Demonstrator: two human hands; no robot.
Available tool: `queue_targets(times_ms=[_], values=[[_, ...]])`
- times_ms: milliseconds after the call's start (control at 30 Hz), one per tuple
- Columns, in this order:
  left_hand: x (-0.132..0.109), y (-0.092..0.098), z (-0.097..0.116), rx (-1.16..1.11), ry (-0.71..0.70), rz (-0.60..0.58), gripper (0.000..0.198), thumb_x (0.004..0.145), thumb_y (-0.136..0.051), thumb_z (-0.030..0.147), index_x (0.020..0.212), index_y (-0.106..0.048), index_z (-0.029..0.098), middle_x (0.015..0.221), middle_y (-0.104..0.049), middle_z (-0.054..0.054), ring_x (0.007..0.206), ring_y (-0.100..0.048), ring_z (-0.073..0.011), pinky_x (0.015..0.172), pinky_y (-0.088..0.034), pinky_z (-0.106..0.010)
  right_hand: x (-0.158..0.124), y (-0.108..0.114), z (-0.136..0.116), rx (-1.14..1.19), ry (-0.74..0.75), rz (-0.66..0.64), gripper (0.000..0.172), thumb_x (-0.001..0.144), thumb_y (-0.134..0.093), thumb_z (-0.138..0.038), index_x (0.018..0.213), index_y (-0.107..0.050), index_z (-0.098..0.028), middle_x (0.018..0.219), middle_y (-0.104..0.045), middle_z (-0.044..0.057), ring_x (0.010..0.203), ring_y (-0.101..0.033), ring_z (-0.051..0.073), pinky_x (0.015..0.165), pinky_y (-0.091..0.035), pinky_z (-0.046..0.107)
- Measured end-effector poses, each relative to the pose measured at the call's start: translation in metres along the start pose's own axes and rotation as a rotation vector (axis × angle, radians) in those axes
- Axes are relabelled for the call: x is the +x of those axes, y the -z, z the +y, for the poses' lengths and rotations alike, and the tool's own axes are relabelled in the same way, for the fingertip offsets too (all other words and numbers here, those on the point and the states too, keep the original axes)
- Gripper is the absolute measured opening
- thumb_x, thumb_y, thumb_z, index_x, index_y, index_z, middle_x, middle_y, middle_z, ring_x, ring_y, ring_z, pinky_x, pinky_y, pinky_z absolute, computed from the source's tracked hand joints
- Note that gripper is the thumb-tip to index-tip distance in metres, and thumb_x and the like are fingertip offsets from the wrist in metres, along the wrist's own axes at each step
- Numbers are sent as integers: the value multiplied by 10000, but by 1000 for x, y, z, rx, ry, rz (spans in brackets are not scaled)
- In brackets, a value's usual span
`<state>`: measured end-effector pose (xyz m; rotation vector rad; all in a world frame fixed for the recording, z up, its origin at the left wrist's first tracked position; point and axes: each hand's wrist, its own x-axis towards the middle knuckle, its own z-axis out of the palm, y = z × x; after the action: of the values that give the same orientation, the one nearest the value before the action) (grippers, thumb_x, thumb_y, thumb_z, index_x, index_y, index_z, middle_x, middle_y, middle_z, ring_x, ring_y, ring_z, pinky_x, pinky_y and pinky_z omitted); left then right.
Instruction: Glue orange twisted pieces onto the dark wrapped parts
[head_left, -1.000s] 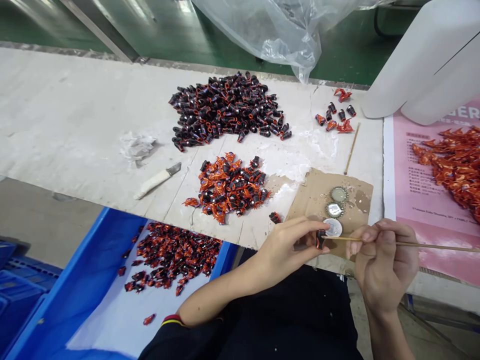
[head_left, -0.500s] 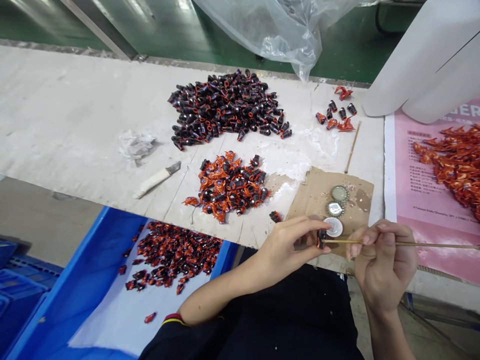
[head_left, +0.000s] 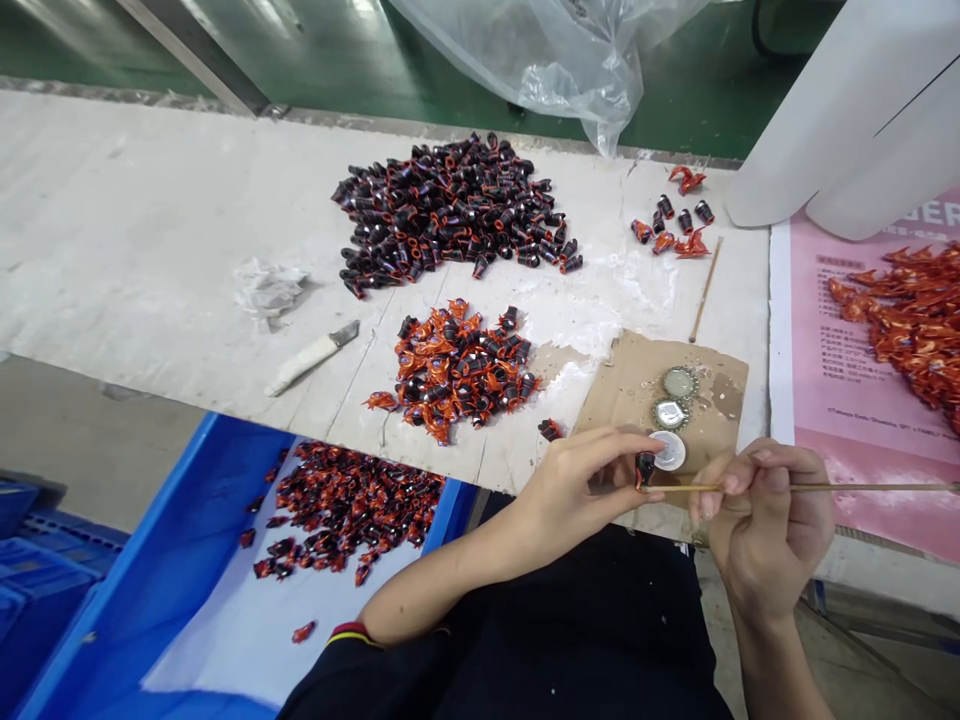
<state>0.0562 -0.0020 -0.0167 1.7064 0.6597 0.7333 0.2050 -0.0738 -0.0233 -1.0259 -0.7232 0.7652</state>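
Between thumb and fingertips, my left hand (head_left: pixel 574 475) pinches a small black part with an orange edge (head_left: pixel 644 470). My right hand (head_left: pixel 772 520) is closed around a thin wooden stick (head_left: pixel 862 487), held level. The stick's left tip meets the black part, low on its side; whether it goes inside I cannot tell. Just behind the part lies a round white cap (head_left: pixel 668 451) on a piece of brown cardboard (head_left: pixel 622 375). Two bottle caps (head_left: pixel 680 384) with pale contents sit beyond it. One black-and-orange piece (head_left: pixel 550 430) lies left of the cardboard.
A large heap of black parts (head_left: pixel 450 210) and a smaller orange-and-black heap (head_left: pixel 454 370) cover mid-table. A knife (head_left: pixel 311 358) lies left. Orange parts (head_left: pixel 915 320) rest on a pink sheet (head_left: pixel 832 350). Another stick (head_left: pixel 706 290) lies behind the cardboard. Below stands a blue bin (head_left: pixel 157 560).
The black part has turned slightly in my left fingers, and the stick's tip sits a little lower against it. The camera view has shifted slightly.
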Motion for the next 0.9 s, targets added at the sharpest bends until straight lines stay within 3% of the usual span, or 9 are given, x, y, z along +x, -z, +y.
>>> queue_targets(times_ms=[267,367,467,567,633,667,733,800,900], values=[[2,1,1,20,11,-8,264,842,-715,214,1092,-681,135,1007,-726,-79,610,-569,-73,595,-481,-180,1,-1,1,-31,-1,9,120,956,-517,-211,957,-632,-246,658,-586,-56,480,-559,81,416,-496,212],[2,1,1,21,20,-4,258,847,-710,218,1089,-682,134,1016,-727,-81,609,-566,-73,587,-477,-179,3,0,2,-28,11,0,139,960,-505,-211,962,-636,-254,643,-556,-58,454,-525,75,381,-443,197],[1,1,1,21,2,3,263,835,-720,202,1083,-682,126,999,-722,-78,604,-554,-69,579,-470,-176,8,8,1,-105,175,4,192,962,-498,-201,1002,-669,-278,669,-553,-46,481,-519,77,388,-434,196],[0,1,-1,28,-11,11,262,832,-721,186,1086,-679,139,909,-705,-47,608,-545,-73,581,-465,-174,18,33,-7,-470,623,2,245,909,-591,-190,1077,-710,-322,769,-612,-7,641,-624,121,559,-558,274],[0,1,-3,33,-19,27,258,838,-715,184,1092,-679,151,803,-667,-13,604,-539,-78,577,-458,-173,28,58,-18,-871,869,-17,356,871,-629,-156,1170,-689,-340,854,-659,21,734,-670,154,666,-581,320],[0,1,-4,36,-28,37,259,839,-714,185,1094,-680,155,755,-640,2,600,-534,-80,573,-453,-172,35,72,-24,-1078,955,38,417,873,-616,-148,1248,-648,-327,916,-687,45,793,-687,177,695,-575,327],[1,0,-6,42,-45,46,259,842,-715,199,1096,-684,159,698,-603,18,588,-522,-83,562,-443,-172,55,99,-37,-1423,888,74,450,935,-477,-148,1367,-555,-250,1064,-715,111,992,-693,246,840,-560,398],[2,0,-6,43,-56,45,253,848,-710,218,1093,-686,158,697,-610,12,578,-513,-84,551,-434,-175,81,123,-47,-1609,795,54,456,951,-427,-160,1400,-506,-162,1149,-699,168,1092,-672,271,906,-538,405],[2,-2,-5,42,-50,32,257,856,-701,228,1103,-684,158,715,-634,0,572,-511,-86,547,-430,-180,129,146,-52,-1784,704,-105,345,962,-414,-254,1143,-678,-125,1080,-715,181,1074,-670,288,904,-505,415]])
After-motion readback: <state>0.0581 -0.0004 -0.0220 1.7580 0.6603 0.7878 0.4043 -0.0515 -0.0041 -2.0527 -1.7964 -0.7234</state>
